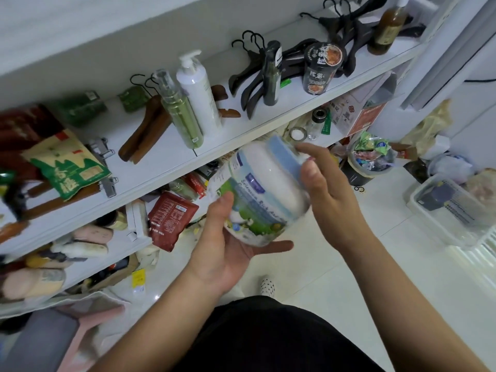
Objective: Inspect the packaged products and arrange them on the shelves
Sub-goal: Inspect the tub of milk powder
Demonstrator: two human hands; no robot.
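Observation:
I hold a white tub (264, 193) with a pale blue lid and a green and blue label, tilted in front of the shelves. My left hand (225, 251) cups its base from below, thumb against the label. My right hand (326, 183) grips the lid end, fingers curled round the rim. The white upper shelf (166, 154) carries a white pump bottle (198, 89), a green spray bottle (179, 108), a dark noodle cup (320, 68) and a green and tan bag (68, 165). A red pouch (170, 218) leans on the lower shelf.
Brown and black hangers (257, 73) lie on the upper shelf. A brown bottle (389, 25) stands at its far right. On the white floor sit a full bin (371, 162) and a clear plastic box (453, 208). Slippers (35, 283) fill the lowest shelf at left.

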